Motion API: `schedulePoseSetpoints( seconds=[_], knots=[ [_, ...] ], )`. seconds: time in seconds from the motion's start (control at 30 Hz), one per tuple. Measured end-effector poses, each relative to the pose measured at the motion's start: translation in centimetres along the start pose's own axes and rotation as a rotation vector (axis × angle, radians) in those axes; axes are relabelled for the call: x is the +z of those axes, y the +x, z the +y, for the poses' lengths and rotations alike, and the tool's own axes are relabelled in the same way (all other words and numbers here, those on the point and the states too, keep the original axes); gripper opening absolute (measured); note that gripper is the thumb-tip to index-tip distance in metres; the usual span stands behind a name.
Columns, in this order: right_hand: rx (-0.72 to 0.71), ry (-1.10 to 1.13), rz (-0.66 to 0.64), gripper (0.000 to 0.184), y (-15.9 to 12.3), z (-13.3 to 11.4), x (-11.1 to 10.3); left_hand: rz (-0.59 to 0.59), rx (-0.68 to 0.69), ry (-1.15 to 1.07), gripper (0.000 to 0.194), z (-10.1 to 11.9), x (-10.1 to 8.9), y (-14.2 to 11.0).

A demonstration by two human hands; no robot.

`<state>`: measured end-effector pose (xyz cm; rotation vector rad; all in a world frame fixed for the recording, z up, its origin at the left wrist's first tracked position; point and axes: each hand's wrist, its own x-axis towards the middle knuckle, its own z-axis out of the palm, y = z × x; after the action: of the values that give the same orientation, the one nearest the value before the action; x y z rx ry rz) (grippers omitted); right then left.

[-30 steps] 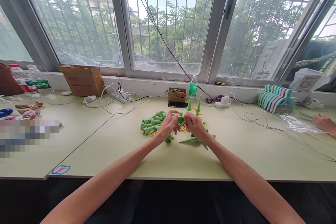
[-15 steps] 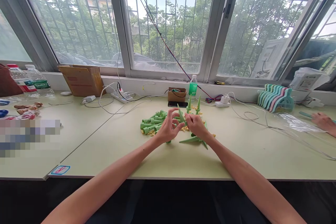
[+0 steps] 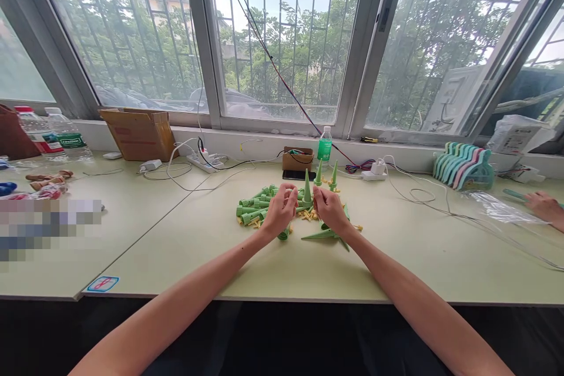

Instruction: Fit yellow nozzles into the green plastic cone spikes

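A green plastic cone-shaped spike [image 3: 307, 189] stands point-up between my two hands. My left hand [image 3: 282, 209], just left of it, has its fingers curled together; whatever they may pinch is hidden. To the right of the spike, my right hand [image 3: 330, 210] is closed with thumb and forefinger together, and I cannot make out anything in them. Under and beside my left hand is a pile of green hollow tubes [image 3: 251, 211]. Small yellow plastic pieces [image 3: 307, 214] are scattered between the hands. A green spike [image 3: 319, 236] lies on the table below my right hand.
Two more upright spikes, one being this green spike [image 3: 333, 176], stand behind my right hand. At the back are a phone [image 3: 298, 175], a small brown box [image 3: 297, 160] and a green-labelled bottle [image 3: 325, 145]. Hangers [image 3: 462, 165] and another person's hand [image 3: 544, 205] are at right.
The green spike has gone from tilted between my hands to upright and apart from the fingers. My left hand's spread fingers have curled closed. My right hand has barely moved.
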<state>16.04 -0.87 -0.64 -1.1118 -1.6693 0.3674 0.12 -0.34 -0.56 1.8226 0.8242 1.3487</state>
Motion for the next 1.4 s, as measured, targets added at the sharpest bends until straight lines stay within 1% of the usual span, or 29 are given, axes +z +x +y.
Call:
schedulePoseSetpoints(
  seconds=[0.1,0.3,0.4,0.53,0.63,0.8,1.0,1.1,1.2,1.3,1.4],
  knots=[
    [-0.035,-0.021,-0.01,0.048,-0.1,-0.2,-0.1,0.011,-0.047,-0.008,0.034,0.2,-0.3,0.2],
    [-0.107,-0.046,-0.126,0.046,-0.4,-0.7,-0.1,-0.094,-0.161,-0.143,0.04,0.8,-0.5,0.0],
    [-0.107,-0.028,-0.158,0.046,-0.5,-0.7,-0.2,-0.117,-0.196,-0.176,0.041,0.6,-0.5,0.0],
    [-0.073,0.008,-0.187,0.044,-0.5,-0.8,-0.4,-0.138,-0.208,-0.2,0.044,0.3,-0.5,0.2],
    [-0.062,0.024,-0.183,0.042,-0.5,-0.9,-0.5,-0.143,-0.205,-0.206,0.045,0.3,-0.5,0.2],
    [-0.056,0.046,-0.19,0.039,-0.5,-1.1,-0.6,-0.115,-0.193,-0.222,0.047,0.5,-0.6,0.2],
    [-0.073,0.045,-0.185,0.038,-0.5,-1.0,-0.6,-0.114,-0.168,-0.219,0.047,0.5,-0.6,0.1],
    [-0.065,0.029,-0.153,0.042,-0.3,-0.7,-0.5,-0.142,-0.127,-0.169,0.046,0.5,-0.6,-0.1],
    [-0.002,0.016,-0.12,0.052,-0.1,-0.6,-0.4,-0.163,-0.066,-0.102,0.048,0.5,-0.4,-0.3],
    [0.05,0.028,-0.118,0.058,0.0,-0.6,-0.4,-0.154,-0.039,-0.053,0.05,0.4,-0.3,-0.3],
    [0.043,0.034,-0.11,0.059,-0.1,-0.7,-0.3,-0.14,-0.03,-0.025,0.05,0.2,-0.3,-0.2]
  ],
)
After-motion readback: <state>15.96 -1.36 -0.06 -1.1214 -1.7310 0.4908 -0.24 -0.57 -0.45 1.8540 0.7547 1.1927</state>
